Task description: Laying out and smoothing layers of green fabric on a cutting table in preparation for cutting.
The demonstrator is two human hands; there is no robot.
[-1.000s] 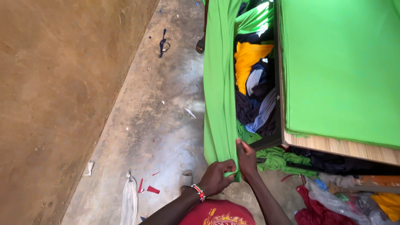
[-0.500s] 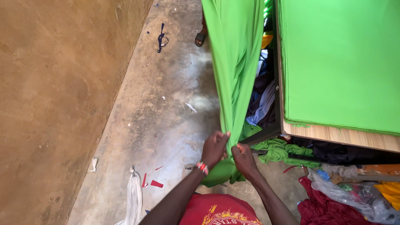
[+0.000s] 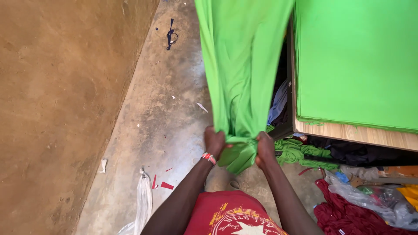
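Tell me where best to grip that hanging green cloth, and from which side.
Probably the gathered lower end of the green cloth, from below, one hand each side. There it narrows into a bunch, and the left hand and right hand already clamp it.

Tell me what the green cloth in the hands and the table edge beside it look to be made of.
Green cloth: soft knit fabric, probably jersey; matte, it stretches and bunches into folds where the left hand and right hand grip it.
Table edge: pale wood-grain board, possibly plywood or laminate; unpainted.
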